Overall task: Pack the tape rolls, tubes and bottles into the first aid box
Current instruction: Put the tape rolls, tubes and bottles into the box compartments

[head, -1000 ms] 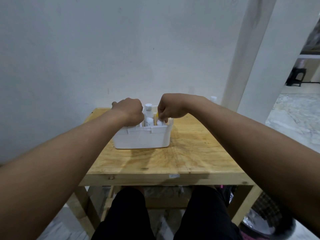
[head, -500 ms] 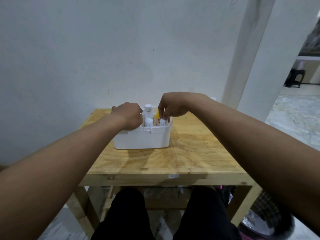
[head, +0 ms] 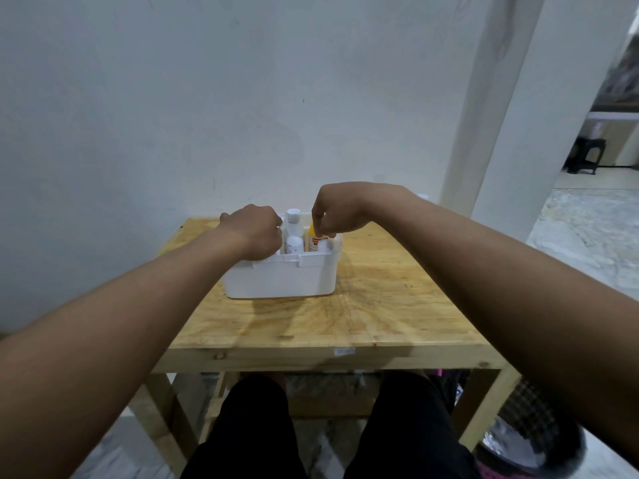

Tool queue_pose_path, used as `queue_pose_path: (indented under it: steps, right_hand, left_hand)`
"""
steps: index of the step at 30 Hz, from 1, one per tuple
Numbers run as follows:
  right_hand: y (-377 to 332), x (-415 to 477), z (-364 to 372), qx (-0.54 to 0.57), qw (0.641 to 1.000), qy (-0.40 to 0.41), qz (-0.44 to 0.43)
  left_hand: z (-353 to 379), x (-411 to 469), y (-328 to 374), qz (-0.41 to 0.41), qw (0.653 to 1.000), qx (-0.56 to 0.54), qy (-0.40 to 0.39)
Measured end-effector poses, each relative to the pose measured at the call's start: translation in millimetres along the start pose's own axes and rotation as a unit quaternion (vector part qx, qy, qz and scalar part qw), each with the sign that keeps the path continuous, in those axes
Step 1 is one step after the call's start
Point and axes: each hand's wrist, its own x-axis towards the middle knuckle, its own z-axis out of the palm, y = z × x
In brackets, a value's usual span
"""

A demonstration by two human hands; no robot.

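**Tight fit on the right side of the box — tipping is the worry**

From where I sit, the main risk is the crowding. The first aid box [head: 281, 276] sits just above the middle of the frame on the wooden table [head: 380, 305], and it already holds several upright containers packed close together. My right hand [head: 340, 210] is bunched over the box's right end, fingertips pinched narrow on the top of the yellow-capped bottle [head: 314, 238]. If I push it down at an angle, I judge it could jam against the rim or knock the small white bottle [head: 294, 244] standing just to its left. The tall white bottle [head: 294, 223] behind that one pokes well above the rim and looks the easiest to topple.

My left hand [head: 257, 233] is curled into a closed fist at the box's left end — I cannot tell whether it grips the rim, an item inside, or nothing, since the knuckles hide everything beneath. If it is not steadying the box, a downward shove from the right could slide the light plastic box across the table.

Relative to the grip, the yellow-capped bottle hangs directly below my right fingertips, its label showing under them and its base hidden by the front wall.
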Motion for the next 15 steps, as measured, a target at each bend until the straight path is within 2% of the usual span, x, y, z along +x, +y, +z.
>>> queue_pose_path:
  steps: [8,15]
  right_hand:
    - [7,1,-3,0.010,1.000,0.019,0.011]
    - [33,-8,-9,0.061,0.992,0.106,0.040]
  left_hand:
    - [-1,-2,0,-0.002,1.000,-0.004,0.001]
    - [0,-2,-1,-0.002,1.000,-0.011,0.004]
